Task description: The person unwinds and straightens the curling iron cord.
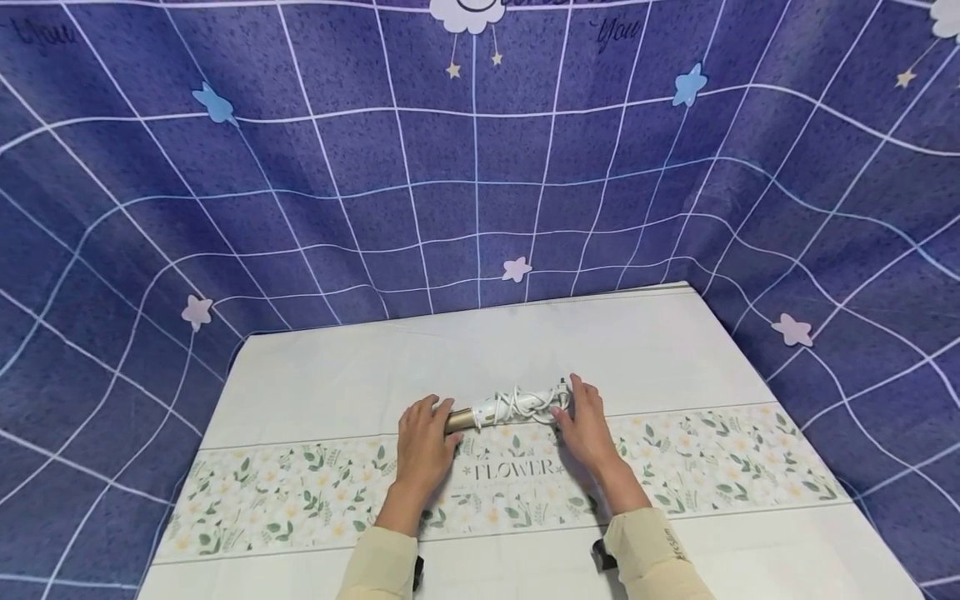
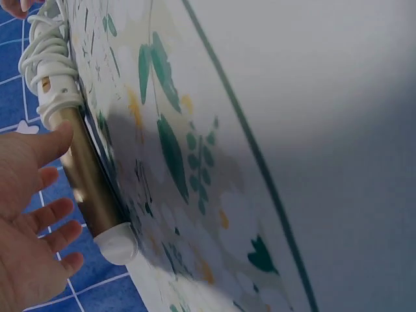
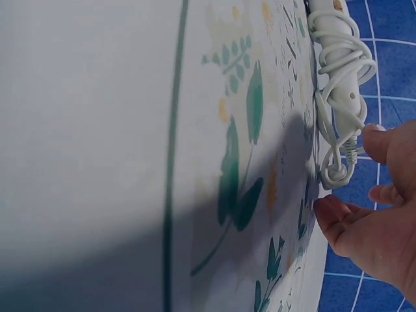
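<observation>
A curling iron point(image 1: 487, 410) with a gold barrel point(image 2: 91, 179) and a white handle lies on the table, its white cord point(image 3: 338, 58) wound around the handle. At the barrel end is my left hand point(image 1: 425, 442), thumb against the barrel and the other fingers loosely spread beside it in the left wrist view. My right hand point(image 1: 590, 427) is at the handle end, its thumb by the cord near the tail of the handle. Its fingers are relaxed and not wrapped around anything. A white cap point(image 2: 118, 244) tips the barrel.
The table is covered by a white cloth point(image 1: 465, 354) with a floral band point(image 1: 322, 487) that reads FLOWER. A blue curtain point(image 1: 480, 208) with a grid and star pattern encloses the back and both sides.
</observation>
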Demonstrator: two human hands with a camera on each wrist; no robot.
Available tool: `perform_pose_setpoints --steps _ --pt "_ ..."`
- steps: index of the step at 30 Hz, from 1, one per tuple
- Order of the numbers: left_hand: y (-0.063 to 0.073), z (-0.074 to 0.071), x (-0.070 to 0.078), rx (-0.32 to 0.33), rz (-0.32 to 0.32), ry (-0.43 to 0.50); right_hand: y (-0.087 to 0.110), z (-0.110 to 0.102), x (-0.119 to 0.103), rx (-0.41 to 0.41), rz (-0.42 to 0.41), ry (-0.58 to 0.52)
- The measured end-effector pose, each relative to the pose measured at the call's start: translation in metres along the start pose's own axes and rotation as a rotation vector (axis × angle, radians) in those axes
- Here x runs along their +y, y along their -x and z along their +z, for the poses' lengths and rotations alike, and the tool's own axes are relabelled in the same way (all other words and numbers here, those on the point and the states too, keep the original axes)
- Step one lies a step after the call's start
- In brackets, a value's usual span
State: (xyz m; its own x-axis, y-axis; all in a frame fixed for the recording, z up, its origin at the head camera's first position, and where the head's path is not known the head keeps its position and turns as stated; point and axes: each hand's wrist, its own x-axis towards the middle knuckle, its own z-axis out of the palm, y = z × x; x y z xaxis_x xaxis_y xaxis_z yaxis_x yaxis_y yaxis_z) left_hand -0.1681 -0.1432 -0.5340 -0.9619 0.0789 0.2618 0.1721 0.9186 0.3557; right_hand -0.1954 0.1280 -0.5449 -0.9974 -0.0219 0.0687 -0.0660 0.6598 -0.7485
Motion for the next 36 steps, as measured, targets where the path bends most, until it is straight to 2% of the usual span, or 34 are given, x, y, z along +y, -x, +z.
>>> perform_pose_setpoints --steps 6,16,24,36 --pt "-0.003 0.006 0.0 -0.022 -0.007 0.015 -0.003 0.001 -0.001 -0.016 0.011 -0.002" --pt "-0.008 0.018 0.003 -0.017 0.003 -0.022 -0.007 0.005 -0.004 -0.017 0.037 0.015" --pt "-0.009 0.023 0.007 0.013 -0.006 -0.034 -0.009 0.007 0.001 -0.012 0.049 -0.001" --pt "-0.011 0.027 0.011 0.054 -0.017 0.014 -0.011 0.007 0.005 -0.001 0.031 -0.05"
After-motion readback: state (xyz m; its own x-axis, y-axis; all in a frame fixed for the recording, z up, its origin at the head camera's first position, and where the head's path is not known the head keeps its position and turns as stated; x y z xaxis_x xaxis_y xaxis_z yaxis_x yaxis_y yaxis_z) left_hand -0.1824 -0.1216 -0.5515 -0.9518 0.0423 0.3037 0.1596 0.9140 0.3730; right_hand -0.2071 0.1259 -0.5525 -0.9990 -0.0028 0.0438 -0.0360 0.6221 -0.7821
